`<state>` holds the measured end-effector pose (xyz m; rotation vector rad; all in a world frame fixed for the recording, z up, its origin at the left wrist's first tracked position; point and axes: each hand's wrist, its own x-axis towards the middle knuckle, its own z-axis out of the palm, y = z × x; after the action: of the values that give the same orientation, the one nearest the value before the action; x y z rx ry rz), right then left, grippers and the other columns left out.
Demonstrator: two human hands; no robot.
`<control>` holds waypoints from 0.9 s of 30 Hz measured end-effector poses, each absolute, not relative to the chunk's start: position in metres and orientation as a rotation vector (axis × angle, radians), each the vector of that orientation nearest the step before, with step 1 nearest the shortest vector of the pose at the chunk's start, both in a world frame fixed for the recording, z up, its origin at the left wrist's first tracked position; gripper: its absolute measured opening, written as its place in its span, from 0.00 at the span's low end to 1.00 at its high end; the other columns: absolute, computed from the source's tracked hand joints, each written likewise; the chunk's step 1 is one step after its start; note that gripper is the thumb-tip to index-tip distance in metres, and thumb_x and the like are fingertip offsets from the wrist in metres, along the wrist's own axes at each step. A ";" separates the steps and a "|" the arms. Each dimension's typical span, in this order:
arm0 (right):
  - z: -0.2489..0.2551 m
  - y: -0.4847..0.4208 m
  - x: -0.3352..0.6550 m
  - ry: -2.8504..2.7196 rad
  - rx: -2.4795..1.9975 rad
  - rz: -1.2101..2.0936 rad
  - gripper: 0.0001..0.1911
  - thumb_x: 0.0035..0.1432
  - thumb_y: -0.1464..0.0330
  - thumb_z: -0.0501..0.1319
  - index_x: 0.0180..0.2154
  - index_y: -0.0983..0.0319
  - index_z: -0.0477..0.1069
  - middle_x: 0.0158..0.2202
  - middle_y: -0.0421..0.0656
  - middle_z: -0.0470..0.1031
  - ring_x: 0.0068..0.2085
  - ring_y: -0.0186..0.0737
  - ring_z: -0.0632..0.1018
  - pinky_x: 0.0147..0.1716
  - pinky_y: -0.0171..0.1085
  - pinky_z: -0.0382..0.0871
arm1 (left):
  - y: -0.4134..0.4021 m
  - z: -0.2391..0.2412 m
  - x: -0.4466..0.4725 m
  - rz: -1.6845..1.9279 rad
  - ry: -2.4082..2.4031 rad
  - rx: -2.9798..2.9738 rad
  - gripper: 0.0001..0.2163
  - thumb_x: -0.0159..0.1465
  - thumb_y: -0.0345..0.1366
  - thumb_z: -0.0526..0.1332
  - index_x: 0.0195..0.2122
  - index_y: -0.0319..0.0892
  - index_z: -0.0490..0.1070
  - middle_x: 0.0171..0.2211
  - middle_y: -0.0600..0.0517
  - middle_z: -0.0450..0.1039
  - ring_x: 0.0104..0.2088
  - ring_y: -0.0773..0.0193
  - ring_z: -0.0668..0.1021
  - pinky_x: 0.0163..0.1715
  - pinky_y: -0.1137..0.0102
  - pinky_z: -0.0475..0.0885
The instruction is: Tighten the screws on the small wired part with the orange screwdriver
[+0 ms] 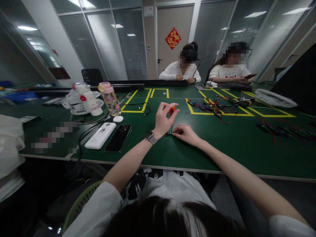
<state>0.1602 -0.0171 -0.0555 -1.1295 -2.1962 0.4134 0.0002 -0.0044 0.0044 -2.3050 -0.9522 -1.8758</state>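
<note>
My left hand (163, 119) is raised over the green table (222, 148), its fingers pinched on the small orange handle of a screwdriver (172, 111) that stands upright. The tool's thin shaft runs down to a small dark part (170, 132) lying on the table. My right hand (185, 133) rests on the table just right of that part, fingers closed and pressing on its edge. A watch is on my left wrist.
A black phone (118, 138) and white power bank (100, 135) lie at left, with two bottles (109, 98) and cables behind. A pile of coloured wires (214, 108) sits in a yellow-taped box. Two people sit across the table. A white fan (275, 97) lies at right.
</note>
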 end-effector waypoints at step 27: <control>-0.056 -0.016 0.160 -2.204 -1.122 0.434 0.04 0.54 0.69 0.62 0.32 0.64 0.75 0.29 0.42 0.71 0.28 0.34 0.71 0.29 0.34 0.64 | -0.004 0.005 -0.002 -1.925 -0.885 -2.389 0.14 0.71 0.34 0.46 0.53 0.43 0.65 0.45 0.49 0.71 0.46 0.66 0.73 0.47 0.69 0.69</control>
<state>0.1605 -0.0162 -0.0563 -1.1216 -2.2036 0.4337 -0.0019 -0.0043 0.0055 -2.3890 -0.8850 -1.9254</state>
